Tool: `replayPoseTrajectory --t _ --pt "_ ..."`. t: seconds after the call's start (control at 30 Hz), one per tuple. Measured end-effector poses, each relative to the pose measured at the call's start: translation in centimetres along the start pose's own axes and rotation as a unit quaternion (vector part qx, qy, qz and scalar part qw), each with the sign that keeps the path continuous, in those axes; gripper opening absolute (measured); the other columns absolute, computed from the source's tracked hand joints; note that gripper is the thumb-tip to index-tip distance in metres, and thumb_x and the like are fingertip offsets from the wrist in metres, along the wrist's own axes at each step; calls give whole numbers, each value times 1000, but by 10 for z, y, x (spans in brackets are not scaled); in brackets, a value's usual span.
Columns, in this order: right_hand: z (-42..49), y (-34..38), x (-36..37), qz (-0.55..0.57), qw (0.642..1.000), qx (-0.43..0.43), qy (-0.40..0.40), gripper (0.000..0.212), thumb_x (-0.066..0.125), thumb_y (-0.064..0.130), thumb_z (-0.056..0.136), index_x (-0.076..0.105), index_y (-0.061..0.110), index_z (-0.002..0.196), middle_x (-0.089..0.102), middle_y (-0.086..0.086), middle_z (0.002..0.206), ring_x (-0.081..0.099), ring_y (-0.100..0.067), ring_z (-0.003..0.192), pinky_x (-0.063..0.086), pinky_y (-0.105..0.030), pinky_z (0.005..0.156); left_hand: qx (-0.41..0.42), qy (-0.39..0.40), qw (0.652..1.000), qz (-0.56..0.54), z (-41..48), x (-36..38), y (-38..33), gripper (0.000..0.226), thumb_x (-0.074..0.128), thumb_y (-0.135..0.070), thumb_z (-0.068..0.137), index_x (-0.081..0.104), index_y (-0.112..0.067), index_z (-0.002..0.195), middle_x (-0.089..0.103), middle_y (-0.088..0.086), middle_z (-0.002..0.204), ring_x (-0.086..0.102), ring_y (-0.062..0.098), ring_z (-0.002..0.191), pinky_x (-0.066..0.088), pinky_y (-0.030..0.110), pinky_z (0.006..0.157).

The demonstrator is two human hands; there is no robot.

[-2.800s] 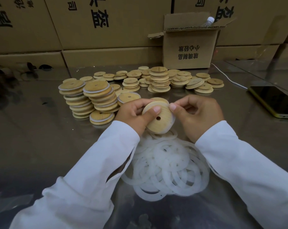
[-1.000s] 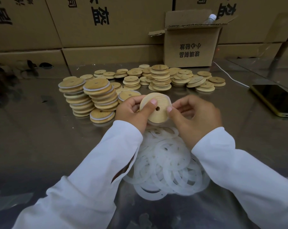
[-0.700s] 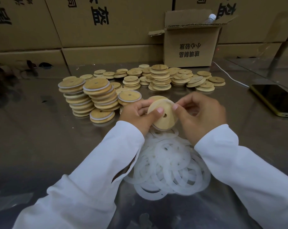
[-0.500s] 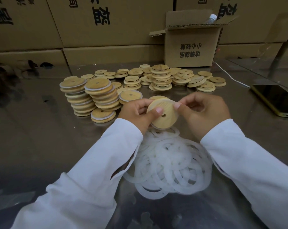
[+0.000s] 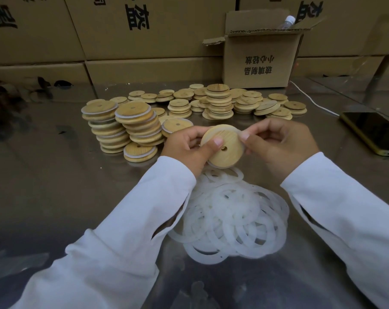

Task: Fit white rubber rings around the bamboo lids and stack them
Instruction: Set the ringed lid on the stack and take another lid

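Observation:
A round bamboo lid [image 5: 224, 152] with a small centre hole is held tilted above the table. My left hand [image 5: 186, 148] grips its left edge, thumb on the face. My right hand [image 5: 278, 146] pinches its right rim, where a white ring edge shows. Directly below lies a pile of loose white rubber rings [image 5: 231, 219]. Two tall stacks of ringed lids [image 5: 122, 123] stand at the left, with a single ringed lid [image 5: 140, 152] and another [image 5: 176, 126] beside them. Bare lids [image 5: 220, 101] lie in low stacks further back.
The shiny metal table [image 5: 55, 186] reflects the room. An open cardboard box [image 5: 260, 54] with a bottle stands at the back, in front of a wall of large cartons [image 5: 144, 30]. A phone [image 5: 374, 132] with a white cable [image 5: 311, 101] lies at the right.
Both hands kept hold of the lid, turning and shifting it slightly above the ring pile. The stacks and rings have not moved.

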State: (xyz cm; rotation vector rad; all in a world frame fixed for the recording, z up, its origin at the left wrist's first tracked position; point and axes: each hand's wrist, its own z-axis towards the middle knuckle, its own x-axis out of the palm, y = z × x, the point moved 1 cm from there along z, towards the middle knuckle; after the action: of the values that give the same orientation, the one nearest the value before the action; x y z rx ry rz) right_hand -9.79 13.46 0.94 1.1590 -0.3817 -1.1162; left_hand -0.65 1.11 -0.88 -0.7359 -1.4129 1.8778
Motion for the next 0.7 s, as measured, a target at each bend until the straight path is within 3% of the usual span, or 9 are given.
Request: replayPoseTrajectory --t 0.1,0.2,0.43,0.7 --pt "-2 -2 3 -14 1000 -8 -23 21 69 13 80 61 26 65 63 7 64 61 -14 64 51 -20 66 -1 -8 1000 8 -1 1 0 15 64 -10 83 66 -24 86 70 -3 81 67 11 76 57 29 74" --pt "-3 -3 4 -27 999 -11 -37 22 69 14 80 60 28 65 63 6 66 62 -23 68 53 -31 68 -2 -4 1000 11 -1 1 -1 14 64 -10 84 65 -23 88 69 0 84 66 14 79 57 29 72" --pt "-2 -3 2 -32 999 5 -41 22 71 16 78 60 29 63 63 9 65 59 -12 66 48 -20 64 -1 0 1000 18 -1 0 -3 13 64 -10 84 65 -22 89 69 3 86 66 14 79 58 26 68" --pt "-6 -2 5 -43 997 -8 -66 20 73 20 76 62 30 63 62 12 63 57 -5 60 47 -18 60 7 -18 999 28 -2 3 -4 13 63 -9 84 65 -12 96 67 1 82 64 12 74 56 26 71"
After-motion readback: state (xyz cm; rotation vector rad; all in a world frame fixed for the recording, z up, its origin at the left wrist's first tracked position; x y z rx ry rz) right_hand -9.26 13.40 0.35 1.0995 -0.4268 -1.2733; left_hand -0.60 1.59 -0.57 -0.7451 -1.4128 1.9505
